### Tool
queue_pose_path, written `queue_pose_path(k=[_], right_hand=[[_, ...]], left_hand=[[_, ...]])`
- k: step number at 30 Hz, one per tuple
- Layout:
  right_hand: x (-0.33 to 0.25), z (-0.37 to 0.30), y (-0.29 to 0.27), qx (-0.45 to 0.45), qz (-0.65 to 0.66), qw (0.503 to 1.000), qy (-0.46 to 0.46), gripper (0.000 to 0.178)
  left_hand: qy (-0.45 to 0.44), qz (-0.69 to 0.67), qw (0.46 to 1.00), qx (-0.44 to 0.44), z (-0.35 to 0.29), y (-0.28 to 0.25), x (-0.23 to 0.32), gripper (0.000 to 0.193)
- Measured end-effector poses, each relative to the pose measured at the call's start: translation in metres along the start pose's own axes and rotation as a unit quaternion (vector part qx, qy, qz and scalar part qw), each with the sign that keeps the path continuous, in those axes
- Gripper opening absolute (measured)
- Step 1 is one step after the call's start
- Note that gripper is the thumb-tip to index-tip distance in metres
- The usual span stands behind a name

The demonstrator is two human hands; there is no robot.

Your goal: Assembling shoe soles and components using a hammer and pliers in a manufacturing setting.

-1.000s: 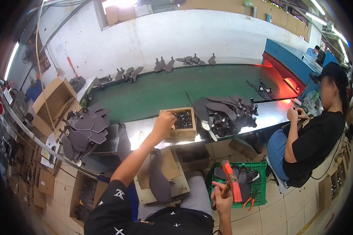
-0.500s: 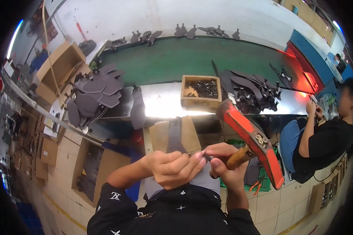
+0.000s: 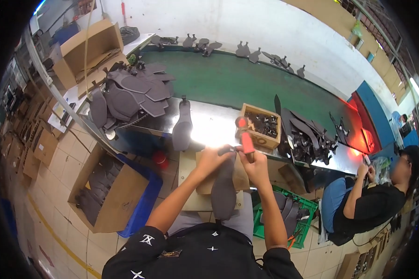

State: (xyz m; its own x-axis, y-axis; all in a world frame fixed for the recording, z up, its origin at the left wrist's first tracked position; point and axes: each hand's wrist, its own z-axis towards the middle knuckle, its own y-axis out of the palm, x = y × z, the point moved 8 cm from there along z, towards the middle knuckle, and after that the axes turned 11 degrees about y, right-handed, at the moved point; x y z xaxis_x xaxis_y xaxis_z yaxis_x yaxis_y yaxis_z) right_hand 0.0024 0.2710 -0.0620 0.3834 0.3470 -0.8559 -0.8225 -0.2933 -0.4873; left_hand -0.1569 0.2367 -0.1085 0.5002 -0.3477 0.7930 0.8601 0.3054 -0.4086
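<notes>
- The wide end of a dark grey sole (image 3: 224,195) lies nearest the person's body; its narrow end points away, under the hands.
- The sole rests over a brown sheet (image 3: 240,179) on a pale board (image 3: 187,179) across the lap.
- The left hand (image 3: 212,160) is nearly closed at the sole's far end, its fingertips pinched on a small dark piece (image 3: 226,150); whether they also grip the sole cannot be told.
- The right hand (image 3: 256,166), just beside it, is curled around the handle of a hammer (image 3: 247,143), whose red head is raised toward the worktop.
- Left of the lap, a cardboard box (image 3: 118,207) of soles stands against a blue bin (image 3: 149,193); to the right is a green crate (image 3: 312,218) with more soles.
- Beyond the board, a single sole (image 3: 182,124) overhangs the edge of the metal worktop (image 3: 207,122).
- On the worktop, a wooden box (image 3: 264,142) of small dark parts sits between a left pile of soles (image 3: 134,93) and a right pile (image 3: 310,139).
- At the right, a seated co-worker (image 3: 370,204) bends over the work.
- Farther off, a green belt (image 3: 219,76) has grey soles (image 3: 203,46) along its far edge, below a white wall (image 3: 209,21).
</notes>
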Motion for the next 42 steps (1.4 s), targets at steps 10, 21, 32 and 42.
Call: queue_pose_path(k=[10, 21, 32, 42], right_hand=[[-0.021, -0.017, 0.02, -0.058, -0.054, 0.993, -0.086, 0.032], [-0.048, -0.039, 0.008, 0.011, -0.053, 0.997, -0.055, 0.026], [-0.063, -0.106, -0.022, 0.028, -0.035, 0.998, 0.04, 0.035], [-0.092, -0.119, -0.038, 0.129, -0.152, 0.975, -0.098, 0.04]], left_hand=[[0.141, 0.013, 0.989, 0.04, -0.026, -0.022, 0.033, 0.027], [0.068, -0.085, 0.994, 0.009, -0.024, -0.019, 0.012, 0.034], [-0.052, -0.245, 0.967, -0.032, -0.025, -0.007, 0.01, 0.026], [0.092, 0.115, 0.986, -0.074, -0.034, -0.008, 0.009, 0.096]])
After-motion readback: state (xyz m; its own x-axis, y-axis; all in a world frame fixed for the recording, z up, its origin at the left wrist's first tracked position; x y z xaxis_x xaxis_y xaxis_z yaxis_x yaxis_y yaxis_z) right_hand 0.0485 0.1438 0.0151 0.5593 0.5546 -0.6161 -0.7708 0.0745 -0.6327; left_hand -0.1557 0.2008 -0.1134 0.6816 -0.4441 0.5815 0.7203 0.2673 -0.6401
